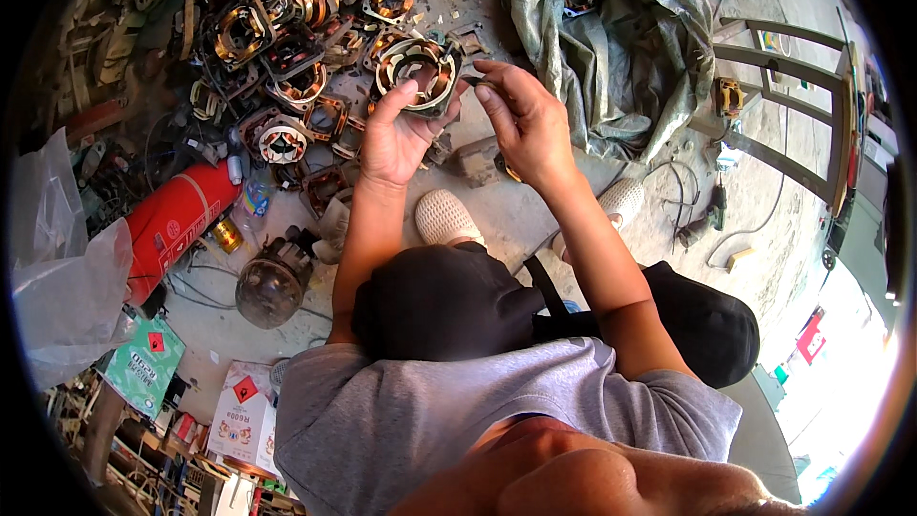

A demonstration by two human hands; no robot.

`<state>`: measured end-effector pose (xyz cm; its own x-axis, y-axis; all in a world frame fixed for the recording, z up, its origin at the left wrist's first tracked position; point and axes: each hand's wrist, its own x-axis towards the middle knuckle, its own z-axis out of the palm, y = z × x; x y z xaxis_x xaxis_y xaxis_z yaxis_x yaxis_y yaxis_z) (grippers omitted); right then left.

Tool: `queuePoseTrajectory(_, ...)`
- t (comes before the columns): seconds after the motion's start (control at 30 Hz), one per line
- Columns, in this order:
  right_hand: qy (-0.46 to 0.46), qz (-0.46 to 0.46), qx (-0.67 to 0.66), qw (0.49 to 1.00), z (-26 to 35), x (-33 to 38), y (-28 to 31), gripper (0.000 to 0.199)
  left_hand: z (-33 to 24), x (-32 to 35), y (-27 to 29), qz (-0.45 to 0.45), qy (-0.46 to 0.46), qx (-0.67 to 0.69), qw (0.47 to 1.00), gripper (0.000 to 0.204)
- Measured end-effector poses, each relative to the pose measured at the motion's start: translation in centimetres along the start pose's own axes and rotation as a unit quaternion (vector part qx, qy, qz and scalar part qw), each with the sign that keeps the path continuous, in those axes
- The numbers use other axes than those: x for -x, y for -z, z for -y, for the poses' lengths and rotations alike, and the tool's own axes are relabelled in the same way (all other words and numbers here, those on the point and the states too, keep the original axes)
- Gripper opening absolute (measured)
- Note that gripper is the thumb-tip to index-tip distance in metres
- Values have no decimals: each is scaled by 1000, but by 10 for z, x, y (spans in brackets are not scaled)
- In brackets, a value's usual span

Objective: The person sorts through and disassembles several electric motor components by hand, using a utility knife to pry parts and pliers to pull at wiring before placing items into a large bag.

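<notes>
My left hand (394,134) holds a round motor stator (418,73) with copper windings, raised above the concrete floor. My thumb lies across its near rim. My right hand (523,119) is beside it on the right, fingers pinched at the stator's right edge around something small and dark that I cannot make out. Both forearms rise from my knees, which are covered in dark trousers.
A heap of similar stators (277,38) covers the floor at upper left. A red cylinder (177,220) and a dark round motor housing (270,285) lie at left. A grey-green tarpaulin (611,48) and a metal chair frame (793,105) are at right. My pale shoes (446,217) rest on the concrete.
</notes>
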<state>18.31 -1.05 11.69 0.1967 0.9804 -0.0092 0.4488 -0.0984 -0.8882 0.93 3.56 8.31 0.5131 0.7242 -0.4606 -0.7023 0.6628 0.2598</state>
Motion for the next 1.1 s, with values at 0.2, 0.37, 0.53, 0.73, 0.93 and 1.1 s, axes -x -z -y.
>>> queuePoseTrajectory(0.2, 38, 15, 58, 998, 11, -1, 2, 17, 2, 8, -9, -12, -26, -79, 996, 47)
queuePoseTrajectory(0.37, 46, 26, 100, 994, 11, 1, 6, 18, -1, 12, -13, -4, -25, -107, 994, 48)
queuePoseTrajectory(0.53, 97, 9, 88, 991, 14, 0, 6, 16, -2, 15, -16, -16, -33, -149, 988, 49)
queuePoseTrajectory(0.73, 66, -20, 93, 993, 23, 4, 1, 16, 3, 18, -17, -28, -55, -167, 984, 49)
queuePoseTrajectory(0.93, 22, -50, 65, 996, 26, 7, -7, 16, 3, 17, -21, -17, -83, -202, 976, 50)
queuePoseTrajectory(1.1, 0, -64, 75, 995, 24, 8, -11, 16, 7, 17, -28, -28, -124, -274, 953, 53)
